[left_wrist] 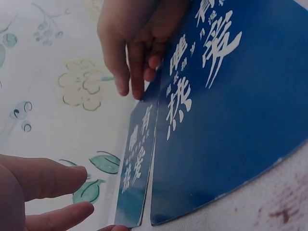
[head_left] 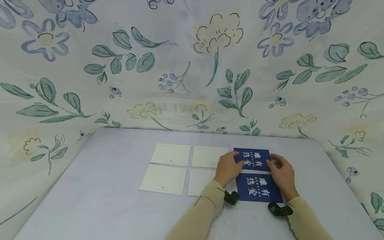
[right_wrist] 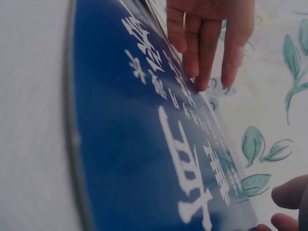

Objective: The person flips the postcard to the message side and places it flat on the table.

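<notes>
Two dark blue cards printed with white characters lie one behind the other at the right of the table. The far blue card is between my hands in the head view. My left hand touches its left edge, with thumb and index finger spread. At the right edge, my right hand rests with its fingers extended. The near blue card lies flat just below, large in both wrist views. In the left wrist view the right fingers hang down at the far card's edge.
Several cream cards lie face up in two rows to the left; my left forearm partly covers one. Black wrist cameras sit on both wrists. The white table backs onto a floral cloth.
</notes>
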A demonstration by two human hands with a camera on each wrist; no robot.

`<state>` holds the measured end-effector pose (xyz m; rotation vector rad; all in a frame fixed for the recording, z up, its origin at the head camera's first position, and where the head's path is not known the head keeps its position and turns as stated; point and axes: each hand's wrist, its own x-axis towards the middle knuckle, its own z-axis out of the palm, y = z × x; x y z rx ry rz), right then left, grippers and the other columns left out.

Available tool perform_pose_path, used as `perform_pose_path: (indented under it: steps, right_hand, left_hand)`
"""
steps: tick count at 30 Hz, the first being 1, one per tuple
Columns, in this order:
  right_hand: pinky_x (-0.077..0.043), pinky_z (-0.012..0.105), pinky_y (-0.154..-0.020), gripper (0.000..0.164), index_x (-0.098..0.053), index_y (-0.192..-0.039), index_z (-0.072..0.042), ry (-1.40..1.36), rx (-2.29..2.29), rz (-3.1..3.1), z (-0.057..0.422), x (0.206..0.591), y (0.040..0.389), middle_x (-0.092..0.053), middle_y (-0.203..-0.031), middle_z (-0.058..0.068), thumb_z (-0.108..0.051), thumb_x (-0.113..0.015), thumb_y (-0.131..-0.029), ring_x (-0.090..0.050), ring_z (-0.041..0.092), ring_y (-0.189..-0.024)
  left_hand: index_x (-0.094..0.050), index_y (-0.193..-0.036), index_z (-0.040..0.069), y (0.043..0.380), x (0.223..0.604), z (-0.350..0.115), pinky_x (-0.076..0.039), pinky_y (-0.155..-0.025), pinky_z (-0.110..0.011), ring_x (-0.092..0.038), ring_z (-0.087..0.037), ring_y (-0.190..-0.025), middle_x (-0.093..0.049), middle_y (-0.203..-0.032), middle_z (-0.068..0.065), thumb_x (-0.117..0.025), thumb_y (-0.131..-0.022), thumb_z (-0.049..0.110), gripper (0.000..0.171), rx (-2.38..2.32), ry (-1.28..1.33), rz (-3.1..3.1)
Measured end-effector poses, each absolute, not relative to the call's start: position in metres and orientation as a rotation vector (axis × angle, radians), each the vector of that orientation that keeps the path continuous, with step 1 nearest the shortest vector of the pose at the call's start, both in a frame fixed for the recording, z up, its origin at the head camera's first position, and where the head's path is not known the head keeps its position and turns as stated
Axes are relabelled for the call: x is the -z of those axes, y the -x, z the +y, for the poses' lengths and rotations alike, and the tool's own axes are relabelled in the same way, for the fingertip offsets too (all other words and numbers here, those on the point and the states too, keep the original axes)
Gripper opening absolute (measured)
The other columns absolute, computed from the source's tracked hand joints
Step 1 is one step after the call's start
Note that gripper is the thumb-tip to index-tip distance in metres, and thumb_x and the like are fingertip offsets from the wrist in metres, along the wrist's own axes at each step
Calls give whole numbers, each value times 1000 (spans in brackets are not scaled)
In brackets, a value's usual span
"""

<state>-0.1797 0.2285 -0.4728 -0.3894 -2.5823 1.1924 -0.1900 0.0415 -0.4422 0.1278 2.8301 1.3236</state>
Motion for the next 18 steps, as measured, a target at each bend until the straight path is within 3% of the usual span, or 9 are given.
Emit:
perform_pose_path:
  steps: [8, 13, 18]
  right_hand:
    - [-41, 45, -87, 39, -52, -128, -5, 427, -1242, -2515, 229, 474, 180, -56, -121, 19, -23, -52, -93, -53, 32, -103]
    - [-41, 46, -92, 38, -53, -127, -7, 457, -1310, -2466, 230, 474, 180, -56, -123, 16, -24, -51, -94, -53, 31, -108]
    - [-42, 45, -92, 36, -56, -125, -8, 469, -1351, -2420, 231, 474, 181, -57, -123, 13, -22, -51, -93, -54, 29, -109]
  left_hand:
    - [-63, -118, 11, 189, 441, 38, -49, -79, -31, -60, -17, -96, -65, -107, -6, -64, -85, 24, 36, -1417, -136, 2795]
    - [-65, -115, 11, 190, 441, 37, -47, -70, -28, -56, -13, -82, -64, -96, -4, -64, -84, 22, 33, -1482, -136, 2780]
    - [-67, -112, 12, 192, 442, 37, -46, -72, -29, -55, -12, -81, -63, -94, -4, -64, -83, 21, 30, -1549, -118, 2783]
